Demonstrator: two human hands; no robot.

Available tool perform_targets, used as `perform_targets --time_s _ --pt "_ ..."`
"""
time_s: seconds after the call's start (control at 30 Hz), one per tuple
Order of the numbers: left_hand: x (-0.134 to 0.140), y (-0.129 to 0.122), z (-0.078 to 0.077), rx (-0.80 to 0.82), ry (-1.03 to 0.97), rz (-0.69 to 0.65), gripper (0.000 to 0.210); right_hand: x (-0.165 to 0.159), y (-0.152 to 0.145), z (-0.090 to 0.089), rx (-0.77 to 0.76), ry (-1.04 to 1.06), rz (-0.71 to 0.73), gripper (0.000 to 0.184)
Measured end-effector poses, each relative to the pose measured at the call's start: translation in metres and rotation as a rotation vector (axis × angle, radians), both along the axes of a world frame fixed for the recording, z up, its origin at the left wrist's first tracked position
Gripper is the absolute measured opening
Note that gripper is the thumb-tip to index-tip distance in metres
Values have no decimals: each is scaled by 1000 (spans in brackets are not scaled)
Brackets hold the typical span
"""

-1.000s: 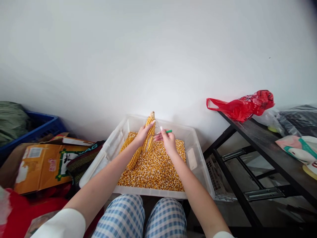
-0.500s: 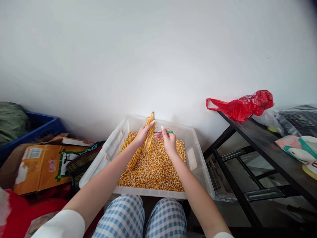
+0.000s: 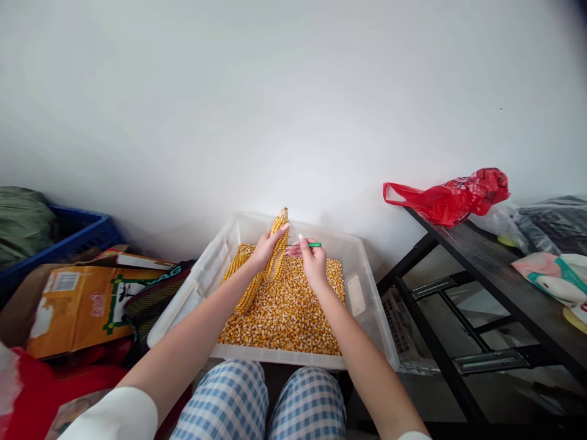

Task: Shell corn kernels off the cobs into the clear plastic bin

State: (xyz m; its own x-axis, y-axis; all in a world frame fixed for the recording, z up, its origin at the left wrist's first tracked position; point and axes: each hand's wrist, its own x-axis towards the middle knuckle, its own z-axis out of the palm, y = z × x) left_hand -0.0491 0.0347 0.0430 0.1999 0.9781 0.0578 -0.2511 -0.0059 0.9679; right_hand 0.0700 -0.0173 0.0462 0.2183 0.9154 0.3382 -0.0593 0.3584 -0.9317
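My left hand (image 3: 265, 250) is closed around an ear of corn (image 3: 277, 235), which tilts upward over the bin with its pale stub end at the top. A bare groove runs between its kernel rows. To the right of the ear, my right hand (image 3: 313, 260) grips a slim green-handled tool (image 3: 314, 244); its thin tip points left at the ear, and I cannot tell if they touch. Below both hands, a translucent plastic bin (image 3: 367, 305) holds many loose corn kernels (image 3: 288, 315). More whole ears (image 3: 247, 296) lie at the bin's left, partly behind my left forearm.
A black table or rack (image 3: 495, 263) on the right carries a red plastic bag (image 3: 452, 198) and other packages. At the left are an orange cardboard box (image 3: 87, 305), a dark mesh bag (image 3: 153, 296) and a blue crate (image 3: 87, 235). A white wall (image 3: 293, 110) rises behind the bin.
Both hands keep almost the same position and hold on the ear and the tool. The view has shifted very slightly.
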Motion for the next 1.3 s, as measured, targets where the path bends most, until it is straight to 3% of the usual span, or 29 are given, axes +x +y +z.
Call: perform_targets --time_s 0.13,0.4,0.6,0.73,0.97,1.1,1.2,1.3 --pt "-3 2 -3 42 55 -40 49 -4 -2 -2 43 -44 -24 29" --pt "-6 2 -2 120 213 72 55 -6 -6 -3 51 -101 2 28" --pt "-4 -2 0 144 216 87 60 -3 -5 -3 61 -124 39 28" --pt "-3 -4 2 138 242 85 56 2 1 -4 -15 -30 108 30" --pt "-6 -7 14 297 345 74 51 10 5 0 -101 59 186 33" --pt "-6 -9 17 371 373 -47 49 15 6 1 -154 92 196 35" --pt "-4 -9 15 343 331 -93 47 18 8 1 -208 102 221 36" --pt "-3 -5 12 274 277 -29 45 17 7 1 -267 94 293 37"
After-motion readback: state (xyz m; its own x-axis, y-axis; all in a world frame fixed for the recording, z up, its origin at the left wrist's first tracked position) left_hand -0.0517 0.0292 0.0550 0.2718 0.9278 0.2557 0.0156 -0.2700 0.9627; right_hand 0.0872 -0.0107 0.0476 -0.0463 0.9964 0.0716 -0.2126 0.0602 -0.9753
